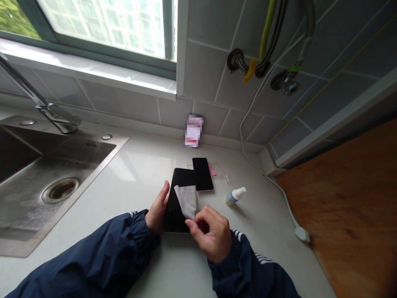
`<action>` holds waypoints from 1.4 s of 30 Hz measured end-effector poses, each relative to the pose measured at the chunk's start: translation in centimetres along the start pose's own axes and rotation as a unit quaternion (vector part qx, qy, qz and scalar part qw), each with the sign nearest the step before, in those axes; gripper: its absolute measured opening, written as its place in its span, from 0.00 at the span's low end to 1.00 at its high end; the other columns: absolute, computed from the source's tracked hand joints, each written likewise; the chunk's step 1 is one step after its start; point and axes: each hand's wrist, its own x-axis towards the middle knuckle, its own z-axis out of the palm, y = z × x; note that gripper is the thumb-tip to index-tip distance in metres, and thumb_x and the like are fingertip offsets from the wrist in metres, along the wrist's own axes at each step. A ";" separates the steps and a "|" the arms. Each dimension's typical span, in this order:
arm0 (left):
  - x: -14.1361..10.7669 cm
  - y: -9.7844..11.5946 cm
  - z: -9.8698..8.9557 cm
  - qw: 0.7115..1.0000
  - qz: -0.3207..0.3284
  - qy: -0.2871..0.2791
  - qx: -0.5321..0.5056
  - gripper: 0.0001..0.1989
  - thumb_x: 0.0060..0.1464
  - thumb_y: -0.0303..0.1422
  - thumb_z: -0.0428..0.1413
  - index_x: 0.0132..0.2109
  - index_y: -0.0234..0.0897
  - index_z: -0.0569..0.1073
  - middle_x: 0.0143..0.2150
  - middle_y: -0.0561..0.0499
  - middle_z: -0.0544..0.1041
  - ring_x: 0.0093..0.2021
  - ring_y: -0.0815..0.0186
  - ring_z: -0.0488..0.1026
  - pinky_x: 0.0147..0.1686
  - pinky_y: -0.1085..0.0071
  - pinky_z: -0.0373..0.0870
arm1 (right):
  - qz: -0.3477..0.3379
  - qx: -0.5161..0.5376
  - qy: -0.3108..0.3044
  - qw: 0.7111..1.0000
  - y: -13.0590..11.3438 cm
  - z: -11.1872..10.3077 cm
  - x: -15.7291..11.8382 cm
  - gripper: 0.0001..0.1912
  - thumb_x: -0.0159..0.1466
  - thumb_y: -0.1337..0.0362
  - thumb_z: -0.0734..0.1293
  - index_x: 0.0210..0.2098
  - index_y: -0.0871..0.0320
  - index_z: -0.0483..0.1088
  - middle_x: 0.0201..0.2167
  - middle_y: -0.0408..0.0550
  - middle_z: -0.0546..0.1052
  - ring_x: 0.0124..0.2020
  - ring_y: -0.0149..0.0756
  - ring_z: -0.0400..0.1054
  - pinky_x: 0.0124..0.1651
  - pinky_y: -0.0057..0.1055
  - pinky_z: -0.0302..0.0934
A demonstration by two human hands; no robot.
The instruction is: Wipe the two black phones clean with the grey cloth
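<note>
Black glass first: a slim black smartphone [181,186] lies on the white countertop [139,178], its long axis running from the counter's front edge toward the tiled wall [204,74], top end leaning slightly right. The left hand [158,209] clasps its left edge, apparently to stop it sliding. The right hand [209,236] pinches a grey microfibre cloth [186,203] against the screen. The hands stand close but apart. A second black smartphone [202,174] and a small white-capped spray bottle [235,196] sit just beyond.

One smartphone [182,178] is sitting on the stone countertop [139,165] just in front of a second smartphone [202,174], a spray bottle [235,196] is lying to their right, and a steel sink [93,182] is sitting to their left.
</note>
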 end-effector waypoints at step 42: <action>-0.4 -0.7 0.5 0.996 0.000 0.045 0.076 0.34 0.62 0.52 0.48 0.63 0.29 0.69 0.44 0.37 0.82 0.42 0.50 0.80 0.46 0.57 0.73 | -0.086 -0.026 0.000 0.996 1.2 -0.6 0.7 0.16 0.62 0.76 0.63 0.43 0.57 0.78 0.39 0.51 0.71 0.36 0.37 0.67 0.38 0.35 0.68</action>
